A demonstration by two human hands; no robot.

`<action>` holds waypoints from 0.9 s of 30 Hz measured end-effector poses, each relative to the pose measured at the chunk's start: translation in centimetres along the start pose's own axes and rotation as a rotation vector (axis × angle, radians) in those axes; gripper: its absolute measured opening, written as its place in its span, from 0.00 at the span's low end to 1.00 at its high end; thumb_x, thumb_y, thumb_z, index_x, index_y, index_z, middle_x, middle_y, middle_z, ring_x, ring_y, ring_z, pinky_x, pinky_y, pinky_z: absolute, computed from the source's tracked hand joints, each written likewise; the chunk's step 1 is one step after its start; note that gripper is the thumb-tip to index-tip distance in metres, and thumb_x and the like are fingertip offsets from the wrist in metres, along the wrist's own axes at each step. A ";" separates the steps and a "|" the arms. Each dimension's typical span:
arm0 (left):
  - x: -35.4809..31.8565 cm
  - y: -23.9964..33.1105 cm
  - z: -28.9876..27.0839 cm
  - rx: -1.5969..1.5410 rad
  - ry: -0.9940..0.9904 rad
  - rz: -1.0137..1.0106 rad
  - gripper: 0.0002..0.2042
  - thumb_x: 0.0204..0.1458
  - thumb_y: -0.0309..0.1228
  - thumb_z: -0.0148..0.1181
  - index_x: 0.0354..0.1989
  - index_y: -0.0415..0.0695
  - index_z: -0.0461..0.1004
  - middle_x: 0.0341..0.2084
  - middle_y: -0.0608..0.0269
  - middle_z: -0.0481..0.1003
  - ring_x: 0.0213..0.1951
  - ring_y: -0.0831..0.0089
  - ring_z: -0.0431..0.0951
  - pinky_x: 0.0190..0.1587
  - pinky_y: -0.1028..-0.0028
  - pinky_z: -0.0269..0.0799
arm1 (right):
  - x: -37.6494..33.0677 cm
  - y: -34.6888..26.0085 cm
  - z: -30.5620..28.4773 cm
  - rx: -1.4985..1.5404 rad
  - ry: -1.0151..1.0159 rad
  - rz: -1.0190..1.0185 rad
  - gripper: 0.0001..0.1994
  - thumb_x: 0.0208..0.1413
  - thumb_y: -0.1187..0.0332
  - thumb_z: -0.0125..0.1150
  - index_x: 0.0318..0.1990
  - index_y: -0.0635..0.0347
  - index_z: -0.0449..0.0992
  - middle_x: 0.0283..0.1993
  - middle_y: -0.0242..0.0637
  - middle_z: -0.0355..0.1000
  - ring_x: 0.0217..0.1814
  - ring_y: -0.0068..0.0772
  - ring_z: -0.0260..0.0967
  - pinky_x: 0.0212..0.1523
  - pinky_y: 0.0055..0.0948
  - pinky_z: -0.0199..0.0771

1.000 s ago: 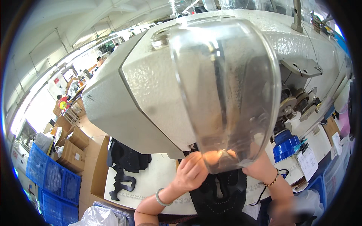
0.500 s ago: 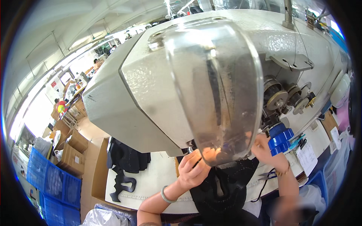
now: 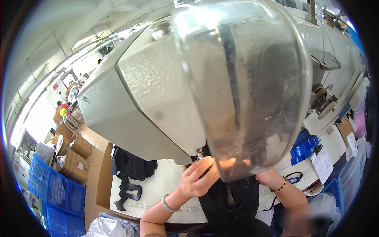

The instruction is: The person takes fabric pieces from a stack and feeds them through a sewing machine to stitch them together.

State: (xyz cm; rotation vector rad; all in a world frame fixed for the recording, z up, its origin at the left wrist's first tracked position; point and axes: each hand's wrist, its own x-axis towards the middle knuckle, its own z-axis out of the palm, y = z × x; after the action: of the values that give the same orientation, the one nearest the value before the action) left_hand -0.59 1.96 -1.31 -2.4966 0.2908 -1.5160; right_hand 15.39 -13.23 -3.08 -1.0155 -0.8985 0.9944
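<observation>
A black sheet piece with stitched lines and a slot [image 3: 233,203] lies on the white table below the sewing machine head [image 3: 162,87]. My left hand [image 3: 199,178] is at its upper left edge, fingers bent and closed together. Their tips sit behind the clear plastic guard [image 3: 252,98], so what they grip is unclear. Beside the piece's right edge is my right hand [image 3: 270,178]; its fingers are mostly hidden by the tinted guard. A small lit area glows between the hands.
Black cut pieces [image 3: 136,166] lie at the left on the table. Blue-handled scissors [image 3: 294,177] and a blue round knob [image 3: 304,147] are at the right, near a written sheet [image 3: 322,164]. Blue crates [image 3: 55,181] and cardboard boxes [image 3: 75,164] stand on the floor at left.
My right hand has come down and left, from near the blue knob to the black piece's edge. The left hand stays nearly in place. The view has shifted, making the guard look larger.
</observation>
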 end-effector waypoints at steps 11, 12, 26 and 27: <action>-0.2 -1.6 -1.1 -0.063 -0.080 0.066 0.11 0.35 0.19 0.62 0.30 0.44 0.80 0.34 0.67 0.75 0.38 0.68 0.76 0.42 0.71 0.76 | -1.0 0.9 2.1 -0.037 -0.044 -0.122 0.13 0.54 0.70 0.60 0.47 0.61 0.72 0.43 0.30 0.71 0.42 0.16 0.66 0.41 0.18 0.67; -0.5 -1.8 -1.4 -0.058 -0.082 0.061 0.11 0.35 0.19 0.62 0.30 0.44 0.80 0.34 0.67 0.75 0.38 0.68 0.76 0.42 0.71 0.76 | -1.1 0.1 2.1 -0.153 -0.034 0.022 0.13 0.52 0.71 0.62 0.45 0.63 0.69 0.36 0.28 0.70 0.34 0.16 0.64 0.34 0.21 0.66; -1.6 -2.4 -0.8 -0.089 -0.104 -0.222 0.17 0.36 0.29 0.65 0.39 0.44 0.77 0.36 0.65 0.77 0.23 0.75 0.73 0.27 0.79 0.72 | -1.3 1.8 2.1 -0.092 0.003 -0.301 0.16 0.49 0.80 0.56 0.47 0.64 0.69 0.28 0.35 0.69 0.32 0.29 0.71 0.33 0.26 0.71; -2.0 -2.4 -1.0 -0.077 -0.108 -0.230 0.17 0.36 0.29 0.65 0.39 0.44 0.77 0.36 0.65 0.77 0.23 0.75 0.73 0.27 0.79 0.72 | -1.0 2.4 2.3 -0.080 -0.009 -0.322 0.16 0.49 0.80 0.55 0.48 0.65 0.69 0.27 0.36 0.69 0.32 0.30 0.71 0.32 0.26 0.71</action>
State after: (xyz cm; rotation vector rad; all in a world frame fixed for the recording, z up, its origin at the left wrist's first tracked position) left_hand -2.24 4.75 -1.95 -2.7416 0.0462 -1.4671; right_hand 12.37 -13.13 -4.86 -0.8983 -1.0776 0.6971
